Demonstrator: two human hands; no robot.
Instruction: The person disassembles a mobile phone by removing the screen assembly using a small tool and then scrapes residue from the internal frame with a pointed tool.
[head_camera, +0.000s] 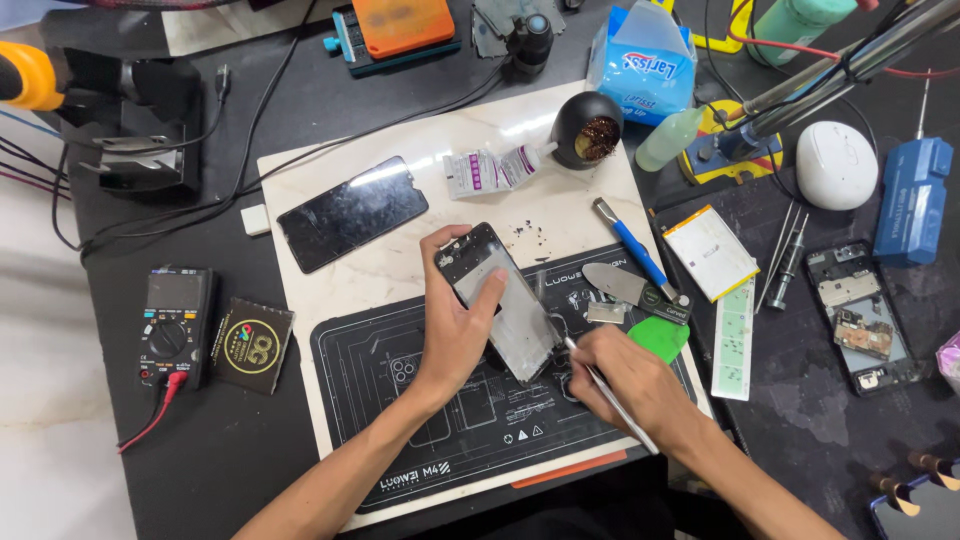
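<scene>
My left hand (458, 318) grips a bare phone frame (512, 318), holding it tilted above the black repair mat (390, 400). My right hand (628, 382) holds thin metal tweezers (610, 395) like a pen, their tip touching the lower right edge of the frame. A black phone screen (350, 212) lies face up on the white marble slab (560, 215) at the upper left of my hands.
A multimeter (172, 325) with a red lead sits at the left. A blue-handled tool (635, 250), metal spudger (625, 285), green pick (660, 337), glue tube (495, 170) and battery (710, 252) lie nearby. An opened phone (862, 315) rests right.
</scene>
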